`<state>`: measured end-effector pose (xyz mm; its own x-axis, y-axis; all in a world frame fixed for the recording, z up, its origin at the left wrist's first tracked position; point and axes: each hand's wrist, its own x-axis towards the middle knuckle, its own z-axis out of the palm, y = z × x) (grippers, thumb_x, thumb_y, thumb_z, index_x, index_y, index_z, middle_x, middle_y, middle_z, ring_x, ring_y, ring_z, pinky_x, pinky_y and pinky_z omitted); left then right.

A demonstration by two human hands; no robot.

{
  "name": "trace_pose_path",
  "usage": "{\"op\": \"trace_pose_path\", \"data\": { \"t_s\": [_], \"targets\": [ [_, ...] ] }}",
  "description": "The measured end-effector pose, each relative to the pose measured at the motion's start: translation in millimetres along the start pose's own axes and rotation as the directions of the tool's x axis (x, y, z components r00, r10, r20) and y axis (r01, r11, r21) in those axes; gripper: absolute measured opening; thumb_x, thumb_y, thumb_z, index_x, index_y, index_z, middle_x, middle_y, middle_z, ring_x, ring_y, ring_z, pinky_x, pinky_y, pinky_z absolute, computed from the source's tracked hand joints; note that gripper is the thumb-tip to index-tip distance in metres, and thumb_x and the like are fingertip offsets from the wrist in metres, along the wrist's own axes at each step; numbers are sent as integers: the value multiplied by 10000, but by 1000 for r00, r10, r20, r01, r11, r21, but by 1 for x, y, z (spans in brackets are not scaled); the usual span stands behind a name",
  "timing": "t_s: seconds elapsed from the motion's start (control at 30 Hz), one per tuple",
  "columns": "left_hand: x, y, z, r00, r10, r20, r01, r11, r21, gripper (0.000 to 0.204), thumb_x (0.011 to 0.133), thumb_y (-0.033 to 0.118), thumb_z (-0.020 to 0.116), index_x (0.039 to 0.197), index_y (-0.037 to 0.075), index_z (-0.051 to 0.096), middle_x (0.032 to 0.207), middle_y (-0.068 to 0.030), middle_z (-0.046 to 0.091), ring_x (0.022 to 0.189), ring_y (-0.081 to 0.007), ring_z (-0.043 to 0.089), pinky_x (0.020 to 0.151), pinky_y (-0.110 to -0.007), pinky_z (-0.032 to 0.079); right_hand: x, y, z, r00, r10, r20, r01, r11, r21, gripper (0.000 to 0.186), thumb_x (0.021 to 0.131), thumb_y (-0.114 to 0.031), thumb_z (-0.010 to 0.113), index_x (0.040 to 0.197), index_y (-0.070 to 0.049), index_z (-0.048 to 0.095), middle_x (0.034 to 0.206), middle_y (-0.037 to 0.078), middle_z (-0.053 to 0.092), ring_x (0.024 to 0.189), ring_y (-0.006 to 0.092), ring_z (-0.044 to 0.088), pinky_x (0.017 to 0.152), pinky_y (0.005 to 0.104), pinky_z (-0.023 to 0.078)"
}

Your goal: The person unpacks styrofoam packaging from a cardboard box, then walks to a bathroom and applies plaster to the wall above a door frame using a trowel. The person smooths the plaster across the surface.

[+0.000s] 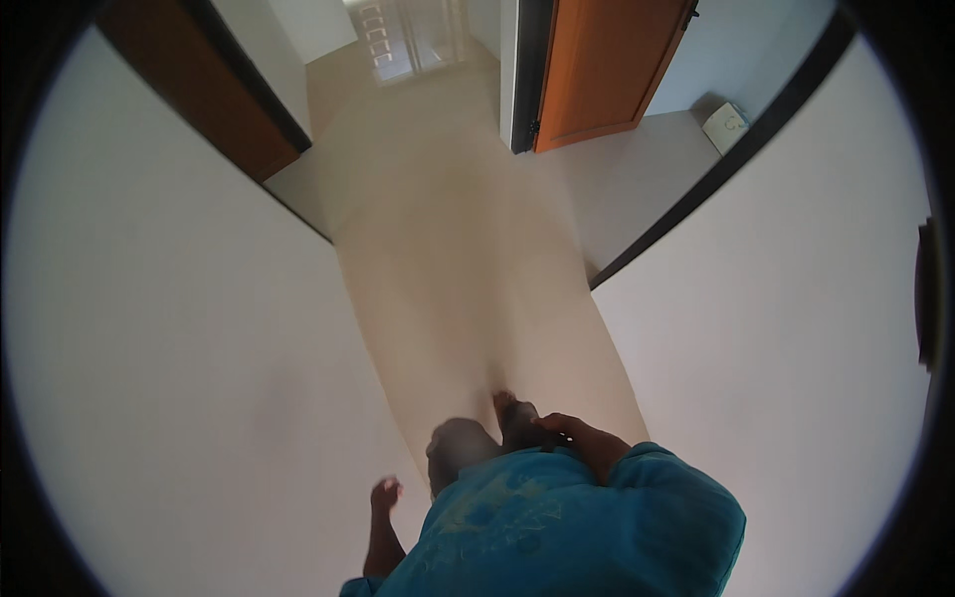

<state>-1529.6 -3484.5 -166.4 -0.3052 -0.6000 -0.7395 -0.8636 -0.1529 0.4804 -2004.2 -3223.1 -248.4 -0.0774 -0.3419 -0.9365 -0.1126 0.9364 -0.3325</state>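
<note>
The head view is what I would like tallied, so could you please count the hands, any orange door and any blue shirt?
Hands (left hand, right hand): 2
Orange door: 1
Blue shirt: 1
Total: 4

Smooth beige floor (pixel 428 259), bare foot (pixel 503 399) upon it, white boxy object (pixel 724 128) at far right.

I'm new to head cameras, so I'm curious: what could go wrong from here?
The floor looks shiny farther ahead and the visible foot seems bare, so a slip is possible. The left hand is out on the left wall's side and might brush it. On the right, the dark frame could catch a shoulder.
</note>
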Motion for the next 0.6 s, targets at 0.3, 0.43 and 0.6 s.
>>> {"op": "trace_pose_path", "data": {
  "t_s": [0.3, 0.43, 0.6],
  "targets": [
    [151, 39, -47, 999, -41, 12, 35, 949, 314, 357, 944, 367, 455, 957, 76, 661, 921, -120, 690, 879, -281, 658, 740, -458, 539, 126, -186, -202, 962, -34, 269, 159, 876, -456, 442, 938, -458, 520, 1252, -164, 618, 1080, 122, 693, 979, 280, 673, 733, 453, 580],
    [368, 196, -160, 911, 405, -80, -356, 868, 346, 323, 927, 362, 496, 949, 73, 639, 925, -143, 683, 866, -311, 653, 747, -457, 539, 205, -305, -314, 974, -227, -4, 214, 923, -320, 485, 955, -446, 441, 1303, -137, 577, 1164, 179, 656, 1086, 332, 635, 874, 478, 533],
    [630, 514, -363, 920, 364, -144, -386, 904, -186, 339, 928, 238, 566, 1190, 28, 607, 973, -101, 654, 846, -208, 652, 713, -343, 537, 336, -443, -422, 893, -268, -361, 263, 963, -64, 473, 924, -370, 459, 1244, -58, 613, 1227, 227, 621, 1147, 373, 592, 995, 453, 449]
  ]
}}
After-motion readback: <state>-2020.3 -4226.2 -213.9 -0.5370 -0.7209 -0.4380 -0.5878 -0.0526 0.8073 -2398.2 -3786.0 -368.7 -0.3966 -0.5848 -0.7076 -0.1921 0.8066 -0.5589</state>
